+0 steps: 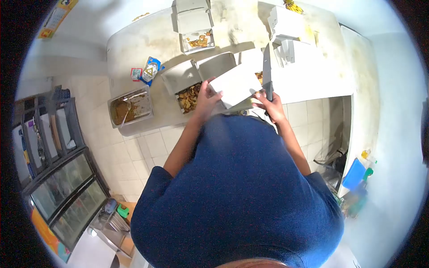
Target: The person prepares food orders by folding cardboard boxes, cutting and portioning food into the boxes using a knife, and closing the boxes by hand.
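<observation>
My left hand (208, 99) grips the left edge of a white cardboard box (237, 85), thumb on its top face. Whether this is a closed box or only a raised lid, I cannot tell. In my right hand (271, 107) is a kitchen knife (267, 67), its black handle in the fingers and its broad blade pointing away from me. The thumb side of that hand touches the box's right corner. Just left of it stands an open white box (181, 75) with brown and yellow food pieces (189, 96). More food shows between the box and the blade.
A metal tray (149, 103) with brown sauce and a spoon sits at the table's left front edge. Behind it lie a blue packet (151, 70) and a small red one (136, 74). Another open food box (196, 27) stands farther back. White boxes (286, 22) and bananas (293, 6) are back right.
</observation>
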{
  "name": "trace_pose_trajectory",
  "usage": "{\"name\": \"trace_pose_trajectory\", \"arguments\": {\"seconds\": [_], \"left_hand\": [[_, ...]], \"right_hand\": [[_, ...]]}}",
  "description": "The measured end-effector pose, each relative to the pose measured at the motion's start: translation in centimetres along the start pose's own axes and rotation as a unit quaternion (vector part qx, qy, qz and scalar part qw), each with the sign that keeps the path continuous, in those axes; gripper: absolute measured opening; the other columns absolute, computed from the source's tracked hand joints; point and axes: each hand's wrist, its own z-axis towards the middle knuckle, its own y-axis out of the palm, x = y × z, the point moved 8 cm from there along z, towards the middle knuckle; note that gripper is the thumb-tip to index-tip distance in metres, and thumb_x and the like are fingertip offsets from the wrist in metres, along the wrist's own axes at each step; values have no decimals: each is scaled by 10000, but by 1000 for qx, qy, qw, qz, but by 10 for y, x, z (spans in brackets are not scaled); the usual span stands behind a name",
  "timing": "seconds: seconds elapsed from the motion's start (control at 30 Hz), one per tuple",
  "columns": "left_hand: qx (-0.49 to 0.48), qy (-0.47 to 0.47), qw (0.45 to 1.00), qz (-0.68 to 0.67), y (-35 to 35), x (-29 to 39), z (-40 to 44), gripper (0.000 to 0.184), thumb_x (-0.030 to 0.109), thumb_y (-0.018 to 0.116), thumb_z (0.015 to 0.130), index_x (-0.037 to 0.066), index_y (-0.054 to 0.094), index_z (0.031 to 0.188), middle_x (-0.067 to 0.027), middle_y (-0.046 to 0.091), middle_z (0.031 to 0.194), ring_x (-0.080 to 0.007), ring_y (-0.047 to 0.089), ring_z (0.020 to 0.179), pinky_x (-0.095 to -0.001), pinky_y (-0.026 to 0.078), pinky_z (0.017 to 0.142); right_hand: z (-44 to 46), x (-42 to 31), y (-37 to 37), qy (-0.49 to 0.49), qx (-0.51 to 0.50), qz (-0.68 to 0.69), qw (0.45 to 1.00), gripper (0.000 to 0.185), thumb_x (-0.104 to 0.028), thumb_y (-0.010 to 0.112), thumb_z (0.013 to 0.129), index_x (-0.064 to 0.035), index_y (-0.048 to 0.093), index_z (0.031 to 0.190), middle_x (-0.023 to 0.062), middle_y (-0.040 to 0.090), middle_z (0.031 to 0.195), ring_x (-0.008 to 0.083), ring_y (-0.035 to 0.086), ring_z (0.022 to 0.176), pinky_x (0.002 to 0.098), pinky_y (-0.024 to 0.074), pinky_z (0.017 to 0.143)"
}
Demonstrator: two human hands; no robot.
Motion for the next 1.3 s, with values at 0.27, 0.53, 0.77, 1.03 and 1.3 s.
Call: {"name": "trace_pose_trajectory", "arguments": {"seconds": [0.27,0.53,0.77,1.03,1.3], "left_hand": [[37,25,999,-2,-31,-18,3,691,48,785,790,42,325,1305,-152,517,1213,-219,566,1102,-368,510,911],[-15,40,997,68,-43,7,12,644,122,737,874,19,291,1328,-176,512,1242,-257,606,1079,-369,564,830],[66,-72,987,124,-69,16,42,571,288,607,962,30,313,1378,-151,645,1134,-245,652,980,-347,545,803],[113,13,987,110,-99,64,93,272,189,574,987,16,532,1193,-98,675,1014,-136,630,866,-280,526,739],[181,20,935,303,-177,87,214,453,284,662,921,-2,528,1246,-96,671,1008,-156,643,834,-274,515,716]], "right_hand": [[-4,17,68,35,39,12,999,274,-155,754,883,-23,517,924,126,618,985,269,673,983,369,645,741],[16,15,82,2,98,32,995,226,-35,727,862,-72,504,871,69,588,931,199,651,824,347,640,643],[108,-43,67,-35,79,122,989,319,-145,769,864,-46,466,837,173,598,1068,341,662,1010,430,637,779],[113,-30,70,-11,12,-42,999,514,-217,751,881,90,541,1235,192,587,1278,229,650,1031,356,622,789],[107,16,41,1,-11,-150,989,343,-207,768,883,-70,462,810,120,709,1038,126,653,850,282,538,716]]}}
